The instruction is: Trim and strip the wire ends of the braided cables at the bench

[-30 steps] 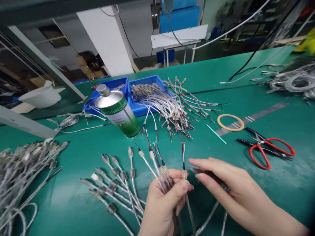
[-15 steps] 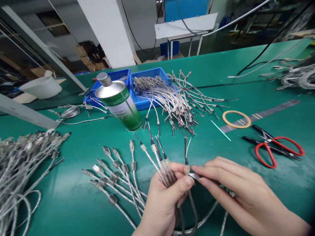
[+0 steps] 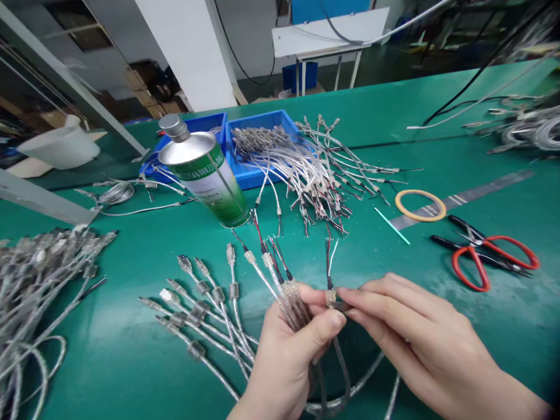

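My left hand (image 3: pixel 291 356) is closed around several clear-jacketed USB cables (image 3: pixel 294 309), their stripped red, black and white wire ends pointing away from me. Between its thumb and forefinger, one cable's clear plastic collar (image 3: pixel 331 298) stands apart from the bunch, with bare-tipped wires above it. My right hand (image 3: pixel 420 332) comes in from the right, with thumb and fingers pinched on a small flat silvery piece (image 3: pixel 341 305) against that collar. The fingers mostly hide this piece, and its kind cannot be made out. The held cables' USB plugs (image 3: pixel 186 265) fan out on the green bench to the left.
A green-and-white metal can (image 3: pixel 203 169) stands before two blue trays (image 3: pixel 262 182), one heaped with cables. Right of my hands lie red-handled cutters (image 3: pixel 472 256), a yellow tape ring (image 3: pixel 420 205), a grey strip (image 3: pixel 494 192) and a thin green stick (image 3: pixel 391 226). More cables (image 3: pixel 48 280) pile at left.
The silvery piece in my right fingers, plainer before, is now turned and mostly hidden at the collar. Both hands keep their hold. The whole view has shifted slightly.
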